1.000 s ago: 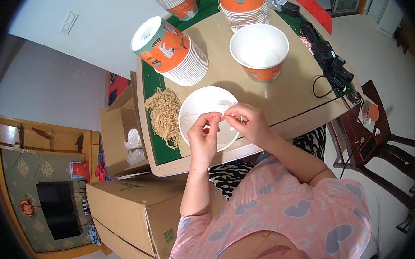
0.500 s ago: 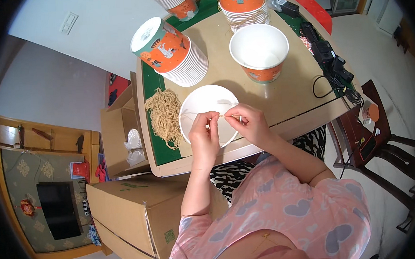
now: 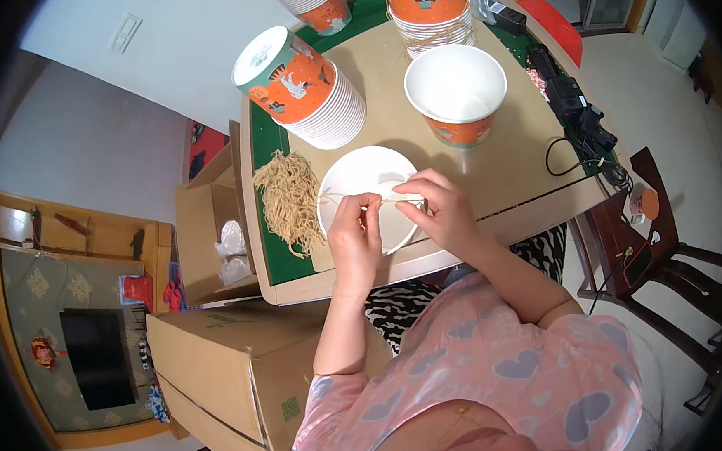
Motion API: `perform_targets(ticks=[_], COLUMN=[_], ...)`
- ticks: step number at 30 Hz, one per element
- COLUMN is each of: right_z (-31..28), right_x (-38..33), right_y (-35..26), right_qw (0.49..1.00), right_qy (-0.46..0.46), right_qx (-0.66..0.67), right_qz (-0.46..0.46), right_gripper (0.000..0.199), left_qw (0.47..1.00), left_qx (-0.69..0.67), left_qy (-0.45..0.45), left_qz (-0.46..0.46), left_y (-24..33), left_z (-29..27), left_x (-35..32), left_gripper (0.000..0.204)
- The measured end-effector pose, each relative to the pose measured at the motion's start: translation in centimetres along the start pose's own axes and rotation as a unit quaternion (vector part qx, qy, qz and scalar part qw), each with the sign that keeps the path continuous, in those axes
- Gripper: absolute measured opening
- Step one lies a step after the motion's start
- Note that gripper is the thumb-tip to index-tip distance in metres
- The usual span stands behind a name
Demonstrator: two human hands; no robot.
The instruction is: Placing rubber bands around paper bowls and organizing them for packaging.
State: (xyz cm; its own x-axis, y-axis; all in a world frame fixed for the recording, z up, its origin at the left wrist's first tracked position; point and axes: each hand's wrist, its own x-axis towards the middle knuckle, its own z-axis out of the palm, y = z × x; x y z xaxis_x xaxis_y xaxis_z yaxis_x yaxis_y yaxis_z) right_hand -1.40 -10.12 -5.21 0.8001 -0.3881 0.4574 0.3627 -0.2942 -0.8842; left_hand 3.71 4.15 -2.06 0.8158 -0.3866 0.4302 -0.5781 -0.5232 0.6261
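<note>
My left hand [image 3: 355,236] and my right hand [image 3: 445,214] each pinch a thin tan paper string [image 3: 389,201], which runs taut between the fingertips. Directly below them, a round white paper tub [image 3: 365,163] stands at the near edge of the table, partly covered by both hands. Left of it lies a tangled heap of tan strings [image 3: 287,205]. An upright orange-printed paper bucket [image 3: 455,87], white inside, is beyond my right hand. Farther left, a leaning stack of nested orange buckets [image 3: 302,80] rests upside down.
Another bucket stack [image 3: 431,23] at the back has strings around it. Black power adapters with cables [image 3: 566,95] line the table's right edge. A large cardboard box [image 3: 212,359] and an open carton [image 3: 200,235] stand to the left. A dark wooden chair [image 3: 668,244] is at right.
The fingertips have drawn slightly apart, with my right hand's fingers spreading a little, so more string shows between them. The whole view has shifted slightly.
</note>
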Motion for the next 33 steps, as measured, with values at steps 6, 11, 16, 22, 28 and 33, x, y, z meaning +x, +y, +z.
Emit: perform_targets(ticks=[6,11,16,22,28,33], right_z=[-0.5,-1.6,-2.0,-3.2,-4.2,-4.1], right_x=[0.8,1.6,1.3,-0.3,-0.6,2.5], right_y=[-0.6,-1.6,-1.8,0.8,2.8,-2.5], right_qw=[0.999,0.999,0.997,0.992,0.987,0.977], right_qy=[-0.035,-0.028,-0.071,-0.086,-0.121,-0.113], right_qx=[-0.002,-0.043,-0.026,0.047,0.057,-0.069], right_qz=[-0.04,-0.009,-0.026,0.079,0.091,-0.166], right_gripper=[0.013,0.008,0.011,0.012,0.014,0.02], left_qw=[0.999,0.997,0.997,0.998,0.998,0.989], left_qx=[-0.047,-0.013,-0.034,-0.066,-0.06,-0.131], left_qy=[-0.018,-0.071,-0.067,-0.003,-0.006,-0.058], left_qz=[-0.016,0.014,0.023,0.006,0.027,0.017], left_y=[2.8,2.6,3.4,4.8,5.0,6.4], left_z=[-0.7,-1.9,-3.0,-3.4,-3.7,-3.6], left_x=[0.2,0.4,0.8,1.2,1.6,1.8], left_gripper=[0.006,0.005,0.004,0.006,0.004,0.006])
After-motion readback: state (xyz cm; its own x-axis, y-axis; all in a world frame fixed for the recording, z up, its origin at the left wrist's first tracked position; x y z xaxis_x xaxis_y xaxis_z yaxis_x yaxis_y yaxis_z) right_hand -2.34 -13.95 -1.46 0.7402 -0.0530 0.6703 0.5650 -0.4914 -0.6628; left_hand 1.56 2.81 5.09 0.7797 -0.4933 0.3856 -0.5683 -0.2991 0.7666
